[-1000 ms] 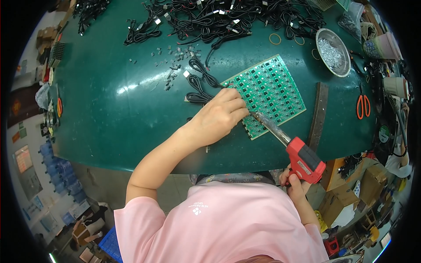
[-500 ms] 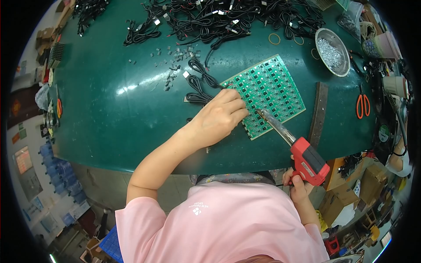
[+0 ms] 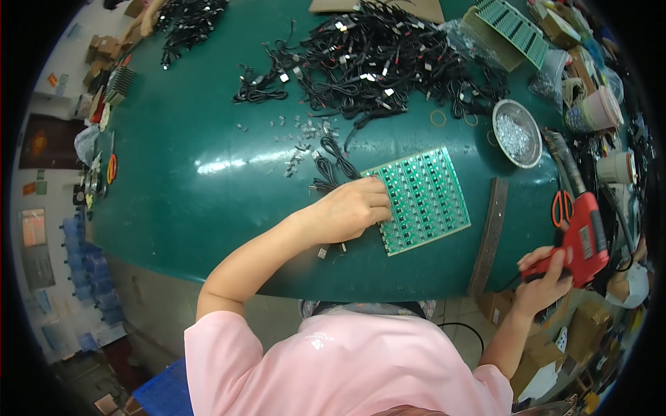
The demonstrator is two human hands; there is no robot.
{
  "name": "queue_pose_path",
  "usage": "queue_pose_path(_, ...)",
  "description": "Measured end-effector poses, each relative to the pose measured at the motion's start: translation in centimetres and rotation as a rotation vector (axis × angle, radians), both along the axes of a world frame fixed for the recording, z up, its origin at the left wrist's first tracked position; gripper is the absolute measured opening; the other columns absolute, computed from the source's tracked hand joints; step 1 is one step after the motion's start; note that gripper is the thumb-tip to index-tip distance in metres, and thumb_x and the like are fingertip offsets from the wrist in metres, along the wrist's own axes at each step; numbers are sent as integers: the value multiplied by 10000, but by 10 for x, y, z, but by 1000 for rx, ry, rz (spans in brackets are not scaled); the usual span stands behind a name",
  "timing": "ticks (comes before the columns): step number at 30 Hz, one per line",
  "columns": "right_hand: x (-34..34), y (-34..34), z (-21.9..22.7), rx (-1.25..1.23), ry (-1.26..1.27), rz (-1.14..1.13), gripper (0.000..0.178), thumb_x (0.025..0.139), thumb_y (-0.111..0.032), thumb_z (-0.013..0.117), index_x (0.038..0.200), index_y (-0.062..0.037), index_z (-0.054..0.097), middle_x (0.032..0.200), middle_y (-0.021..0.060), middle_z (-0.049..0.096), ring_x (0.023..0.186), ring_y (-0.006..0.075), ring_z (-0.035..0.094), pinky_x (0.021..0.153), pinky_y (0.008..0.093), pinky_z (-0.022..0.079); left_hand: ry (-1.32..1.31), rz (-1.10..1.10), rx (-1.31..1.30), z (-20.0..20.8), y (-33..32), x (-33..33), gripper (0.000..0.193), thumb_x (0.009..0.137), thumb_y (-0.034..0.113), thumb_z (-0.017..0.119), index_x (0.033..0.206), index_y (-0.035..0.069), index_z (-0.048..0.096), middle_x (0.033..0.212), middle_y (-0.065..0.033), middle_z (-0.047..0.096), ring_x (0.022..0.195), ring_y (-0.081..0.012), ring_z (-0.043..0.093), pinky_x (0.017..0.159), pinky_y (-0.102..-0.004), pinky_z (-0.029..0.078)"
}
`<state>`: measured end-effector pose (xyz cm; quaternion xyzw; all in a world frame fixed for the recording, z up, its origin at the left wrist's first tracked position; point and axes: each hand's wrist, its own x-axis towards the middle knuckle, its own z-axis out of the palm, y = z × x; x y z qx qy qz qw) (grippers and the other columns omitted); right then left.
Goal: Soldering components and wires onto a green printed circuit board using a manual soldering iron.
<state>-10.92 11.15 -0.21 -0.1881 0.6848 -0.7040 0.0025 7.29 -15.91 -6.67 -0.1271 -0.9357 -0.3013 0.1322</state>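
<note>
A green circuit board panel (image 3: 427, 201), crowded with small components, lies tilted on the table. Over its left edge rests my left hand (image 3: 350, 206), fingers pinched together; whatever they grip is hidden behind them. Coiled black cables (image 3: 331, 170) run up beside that hand toward the board's far left corner. Off to the right, my right hand (image 3: 548, 281) is wrapped round the handle of a red soldering gun (image 3: 585, 243). Its metal barrel points away from me, the tip beside a metal bowl (image 3: 539, 156) of small shiny pieces, well apart from the board.
A dark flat bar (image 3: 489, 236) lies right of the board, with orange-handled scissors (image 3: 562, 208) beyond it. Small metal springs (image 3: 298, 149) are scattered near the cables. A large heap of black cables (image 3: 374, 62) covers the far side. Another person's hand (image 3: 148, 22) shows far left.
My right hand has carried the soldering gun off the board, to the right and away. My left hand stays at the board's left edge. The whole view has shifted, showing more of the far table.
</note>
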Motion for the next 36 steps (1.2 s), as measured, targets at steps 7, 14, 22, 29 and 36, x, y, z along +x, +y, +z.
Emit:
queue_pose_path(7, -33, -6, -9, 243, -49, -28, 277, 946, -160, 529, 1114, 57, 566, 542, 22, 484, 408, 71, 428, 399, 201, 318, 25, 137, -21, 25, -14, -1, 202, 707, 65, 687, 907, 74, 656, 849, -61, 610, 938, -250, 568, 896, -412, 403)
queue_pose_path(14, 11, -3, -14, 240, -140, 114, 151, 924, -117, 537, 907, 32, 519, 551, 46, 512, 443, 100, 480, 420, 234, 374, 83, 1291, -105, 29, -99, 3, 330, 687, 26, 707, 1000, 43, 602, 918, -46, 611, 911, -239, 560, 837, -384, 399)
queue_pose_path(22, 27, -2, -24, 212, -157, 209, 90, 911, -82, 530, 900, 5, 508, 559, 42, 521, 444, 102, 487, 428, 237, 391, 189, 897, 861, 18, -129, -16, 180, 835, 45, 683, 994, -40, 681, 885, -125, 684, 782, -144, 668, 635, -243, 551)
queue_pose_path(29, 28, -1, -20, 170, -176, 180, 111, 913, -88, 535, 935, 17, 510, 554, 42, 515, 430, 104, 477, 414, 236, 382, 135, 884, 704, 35, -126, -44, 185, 833, 48, 688, 993, -44, 673, 879, -105, 693, 777, -141, 679, 633, -245, 557)
queue_pose_path(36, 29, 3, -28, 204, -132, 190, 379, 938, -124, 495, 1257, 80, 486, 551, 28, 504, 419, 80, 451, 411, 210, 377, 439, 877, 720, 35, -120, -61, 158, 867, 49, 654, 971, -70, 660, 884, -124, 693, 829, -170, 689, 699, -255, 575)
